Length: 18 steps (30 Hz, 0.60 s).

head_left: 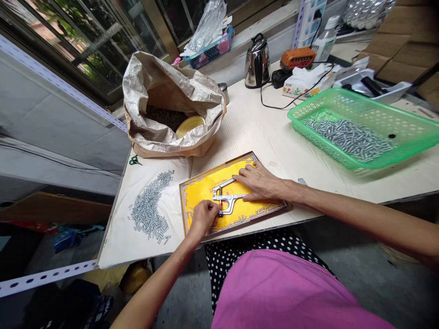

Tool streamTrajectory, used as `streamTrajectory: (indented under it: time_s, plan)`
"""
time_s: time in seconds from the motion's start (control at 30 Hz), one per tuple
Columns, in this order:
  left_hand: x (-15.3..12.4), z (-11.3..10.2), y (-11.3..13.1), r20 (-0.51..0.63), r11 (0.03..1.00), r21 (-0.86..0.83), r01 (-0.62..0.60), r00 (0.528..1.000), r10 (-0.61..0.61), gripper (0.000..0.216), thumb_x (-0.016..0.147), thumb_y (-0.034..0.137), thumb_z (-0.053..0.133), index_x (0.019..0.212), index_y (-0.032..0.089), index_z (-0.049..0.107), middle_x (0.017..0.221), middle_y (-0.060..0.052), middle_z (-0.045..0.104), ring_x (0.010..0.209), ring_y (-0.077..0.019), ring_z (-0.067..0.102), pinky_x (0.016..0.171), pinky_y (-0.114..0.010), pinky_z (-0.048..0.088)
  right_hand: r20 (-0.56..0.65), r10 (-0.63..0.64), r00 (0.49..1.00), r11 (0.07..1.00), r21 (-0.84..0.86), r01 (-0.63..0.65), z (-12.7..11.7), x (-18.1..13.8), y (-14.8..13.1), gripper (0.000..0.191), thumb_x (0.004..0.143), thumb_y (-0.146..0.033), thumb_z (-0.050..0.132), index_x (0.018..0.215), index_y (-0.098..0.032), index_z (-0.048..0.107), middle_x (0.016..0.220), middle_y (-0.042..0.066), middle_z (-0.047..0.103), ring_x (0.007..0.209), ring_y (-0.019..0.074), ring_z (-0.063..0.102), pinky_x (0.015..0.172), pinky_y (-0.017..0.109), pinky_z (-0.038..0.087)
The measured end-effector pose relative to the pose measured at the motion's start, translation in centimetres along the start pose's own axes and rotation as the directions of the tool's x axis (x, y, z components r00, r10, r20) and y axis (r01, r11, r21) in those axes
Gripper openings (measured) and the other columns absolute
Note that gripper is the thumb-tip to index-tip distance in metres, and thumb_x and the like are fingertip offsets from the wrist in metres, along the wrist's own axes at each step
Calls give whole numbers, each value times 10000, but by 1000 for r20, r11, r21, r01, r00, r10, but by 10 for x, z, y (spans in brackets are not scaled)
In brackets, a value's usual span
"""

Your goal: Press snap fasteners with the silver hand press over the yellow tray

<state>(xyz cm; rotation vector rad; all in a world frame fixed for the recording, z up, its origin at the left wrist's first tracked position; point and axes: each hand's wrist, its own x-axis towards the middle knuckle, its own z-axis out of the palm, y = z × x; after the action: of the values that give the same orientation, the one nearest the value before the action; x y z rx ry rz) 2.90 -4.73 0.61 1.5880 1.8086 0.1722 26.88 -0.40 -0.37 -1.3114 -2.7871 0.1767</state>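
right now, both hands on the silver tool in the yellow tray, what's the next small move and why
Probably squeeze the silver metal plier-like tool with the right hand: it rests over the handles while the left hand pinches at the tool's head, flat on the yellow wood-framed tray.

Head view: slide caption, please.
Left hand and right hand on a metal press tool in a yellow tray beside a pin pile.

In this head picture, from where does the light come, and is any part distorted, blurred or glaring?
Head view: daylight comes from the windows at upper left; the pale table shines softly near the kettle; the wide lens bends the perforated rail and table edge; the left hand, right hand and metal tool on the yellow tray are sharp.
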Motion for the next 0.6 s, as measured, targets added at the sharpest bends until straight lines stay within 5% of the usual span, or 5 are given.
streamTrajectory:
  time_s: [0.1, 0.23, 0.43, 0.6]
  plan:
    - [-6, 10, 5, -179, 912, 298, -282, 922, 343, 176, 874, 323, 641, 954, 167, 654, 1059, -102, 652, 963, -241, 651, 823, -374, 536, 10, 3, 1000, 1000, 11, -3, 0, -1, -2, 590, 836, -502, 658, 1290, -145, 539, 1170, 149, 607, 1049, 305, 500, 918, 454, 290]
    - [9, 19, 22, -36, 696, 439, -568, 763, 645, 497, 829, 303, 707, 1278, 195, 524, 1389, -135, 509, 1230, -296, 484, 1013, -471, 456, -28, -11, 1000, 1000, 24, 12, 2, -3, -4, 546, 857, -471, 648, 1287, -156, 532, 1153, 140, 622, 1037, 297, 511, 917, 454, 294]
    - [45, 14, 40, 191, 575, 486, -658, 722, 665, 602, 835, 353, 683, 1355, 149, 456, 1248, -150, 568, 1137, -307, 500, 967, -466, 465, -17, 50, 999, 997, 57, -49, 5, -8, 1, 718, 773, -480, 745, 1315, -76, 502, 1162, 172, 604, 1061, 314, 517, 870, 404, 365]
    - [52, 12, 47, 270, 522, 463, -717, 675, 687, 505, 874, 412, 631, 1298, 169, 505, 1199, -135, 564, 1091, -289, 498, 946, -446, 462, -10, 37, 999, 999, 29, -37, 10, -11, -1, 545, 831, -448, 696, 1214, -78, 582, 1079, 157, 610, 999, 291, 523, 826, 372, 391]
